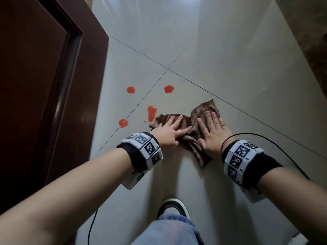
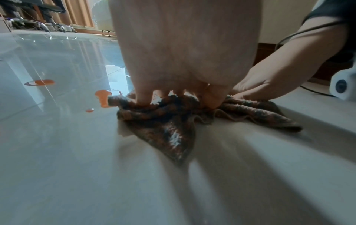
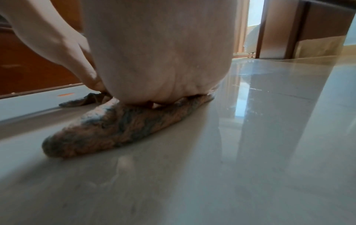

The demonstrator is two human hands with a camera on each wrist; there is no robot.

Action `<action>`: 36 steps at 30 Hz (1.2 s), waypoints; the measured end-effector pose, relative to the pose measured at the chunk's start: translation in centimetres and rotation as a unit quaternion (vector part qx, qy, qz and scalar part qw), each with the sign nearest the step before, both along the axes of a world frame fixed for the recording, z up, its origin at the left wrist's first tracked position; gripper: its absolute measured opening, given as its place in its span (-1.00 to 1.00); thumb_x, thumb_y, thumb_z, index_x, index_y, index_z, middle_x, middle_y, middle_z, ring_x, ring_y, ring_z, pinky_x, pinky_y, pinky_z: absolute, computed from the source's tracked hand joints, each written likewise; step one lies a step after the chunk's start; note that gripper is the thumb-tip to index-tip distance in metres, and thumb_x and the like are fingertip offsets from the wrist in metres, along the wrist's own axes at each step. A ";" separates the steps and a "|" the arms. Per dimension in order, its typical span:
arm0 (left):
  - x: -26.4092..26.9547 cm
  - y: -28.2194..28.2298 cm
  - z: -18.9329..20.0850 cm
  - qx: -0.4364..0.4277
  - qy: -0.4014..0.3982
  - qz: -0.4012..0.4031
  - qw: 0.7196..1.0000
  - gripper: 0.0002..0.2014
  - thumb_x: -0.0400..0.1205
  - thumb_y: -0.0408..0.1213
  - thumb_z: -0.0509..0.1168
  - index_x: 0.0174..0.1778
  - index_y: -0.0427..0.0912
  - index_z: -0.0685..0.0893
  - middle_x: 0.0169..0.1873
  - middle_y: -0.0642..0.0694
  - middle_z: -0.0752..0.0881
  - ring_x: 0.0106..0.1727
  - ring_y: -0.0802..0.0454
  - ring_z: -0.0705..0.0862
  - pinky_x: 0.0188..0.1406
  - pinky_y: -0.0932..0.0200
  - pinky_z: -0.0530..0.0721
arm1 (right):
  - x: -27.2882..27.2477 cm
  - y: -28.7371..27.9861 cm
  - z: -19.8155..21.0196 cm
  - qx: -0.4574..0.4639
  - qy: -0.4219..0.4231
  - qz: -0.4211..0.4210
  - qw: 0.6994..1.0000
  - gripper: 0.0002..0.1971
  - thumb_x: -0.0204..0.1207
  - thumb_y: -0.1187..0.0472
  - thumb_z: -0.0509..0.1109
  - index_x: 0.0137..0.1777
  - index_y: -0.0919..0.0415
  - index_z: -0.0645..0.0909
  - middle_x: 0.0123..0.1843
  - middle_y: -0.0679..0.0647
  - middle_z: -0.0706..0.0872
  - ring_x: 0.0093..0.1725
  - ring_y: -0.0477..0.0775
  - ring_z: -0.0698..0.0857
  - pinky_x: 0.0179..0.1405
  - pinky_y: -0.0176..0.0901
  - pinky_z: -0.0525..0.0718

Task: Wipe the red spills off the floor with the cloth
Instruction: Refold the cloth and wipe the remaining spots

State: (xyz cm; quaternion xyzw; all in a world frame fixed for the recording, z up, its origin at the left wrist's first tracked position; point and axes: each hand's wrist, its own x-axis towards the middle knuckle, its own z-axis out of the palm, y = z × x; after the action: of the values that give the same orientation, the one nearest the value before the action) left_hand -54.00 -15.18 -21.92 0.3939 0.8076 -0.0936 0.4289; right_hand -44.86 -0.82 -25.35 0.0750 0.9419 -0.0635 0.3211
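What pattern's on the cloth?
The cloth is mottled brown-orange and dark grey with a whitish patch, clearest in the left wrist view.

Under both palms the middle of the cloth (image 1: 192, 128) is hidden. The left hand (image 2: 185, 50) covers its own fingertips in the left wrist view, and the right hand (image 3: 159, 51) blocks its fingers in the right wrist view. The shoe (image 1: 174, 207) is half covered by a trouser leg.
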 end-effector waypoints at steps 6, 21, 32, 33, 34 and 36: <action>0.4 -1.0 0.0 -0.010 -0.004 -0.026 1.000 -0.30 0.67 -0.26 0.12 0.65 0.22 -0.08 0.66 -0.08 -0.32 0.68 -0.14 -0.31 0.63 -0.30 -0.02 | 0.1 -0.7 0.2 0.010 0.001 0.053 0.999 -0.28 0.69 -0.09 -0.05 0.66 0.14 -0.35 0.66 0.31 -0.40 0.66 0.26 -0.35 0.63 0.05 -0.33; 1.0 -5.2 0.2 0.000 0.012 -0.020 1.000 -0.37 0.65 -0.29 0.12 0.63 0.20 0.11 0.67 0.00 -0.25 0.69 -0.01 -0.27 0.66 -0.17 0.01 | -1.0 -3.5 0.0 -0.008 0.042 0.167 0.985 -0.31 0.68 -0.08 -0.02 0.67 0.07 -0.30 0.67 0.25 -0.38 0.68 0.22 -0.32 0.64 0.03 -0.29; 1.9 -8.7 -0.5 0.005 0.080 0.131 0.988 -0.40 0.71 -0.18 0.00 0.66 0.16 -0.07 0.68 -0.08 -0.22 0.70 0.01 -0.19 0.66 -0.08 0.02 | -4.3 -6.4 -0.5 -0.024 0.073 0.165 0.983 -0.31 0.68 -0.08 -0.04 0.68 0.10 -0.28 0.68 0.25 -0.35 0.68 0.19 -0.30 0.64 0.01 -0.29; 1.8 -8.9 -0.5 0.007 0.080 0.145 0.986 -0.40 0.71 -0.18 -0.01 0.66 0.16 -0.06 0.68 -0.09 -0.21 0.70 0.01 -0.19 0.67 -0.06 0.01 | -4.6 -6.5 -0.5 -0.023 0.075 0.170 0.982 -0.31 0.68 -0.08 -0.05 0.68 0.09 -0.29 0.68 0.25 -0.35 0.68 0.19 -0.29 0.64 0.00 -0.29; 1.7 -9.1 -0.5 0.010 0.083 0.160 0.984 -0.41 0.71 -0.18 -0.01 0.66 0.16 -0.06 0.68 -0.09 -0.21 0.70 0.01 -0.19 0.67 -0.07 0.00 | -4.9 -6.6 -0.5 -0.023 0.078 0.174 0.981 -0.32 0.69 -0.08 -0.05 0.68 0.09 -0.29 0.68 0.24 -0.34 0.69 0.18 -0.29 0.64 0.00 -0.28; 1.6 -9.3 -0.5 0.010 0.093 0.181 0.979 -0.41 0.71 -0.18 -0.02 0.66 0.14 -0.06 0.68 -0.09 -0.20 0.70 0.02 -0.18 0.66 -0.10 -0.03 | -5.5 -6.8 -0.5 -0.025 0.086 0.178 0.980 -0.32 0.69 -0.08 -0.06 0.68 0.08 -0.29 0.69 0.22 -0.33 0.69 0.16 -0.27 0.65 -0.01 -0.27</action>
State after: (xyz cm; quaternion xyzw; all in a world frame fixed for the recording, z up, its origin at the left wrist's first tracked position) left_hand -52.41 -24.46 -22.46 0.2349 0.9028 -0.0421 0.3577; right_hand -50.41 -7.60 -25.82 -0.1079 0.9623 -0.0349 0.2472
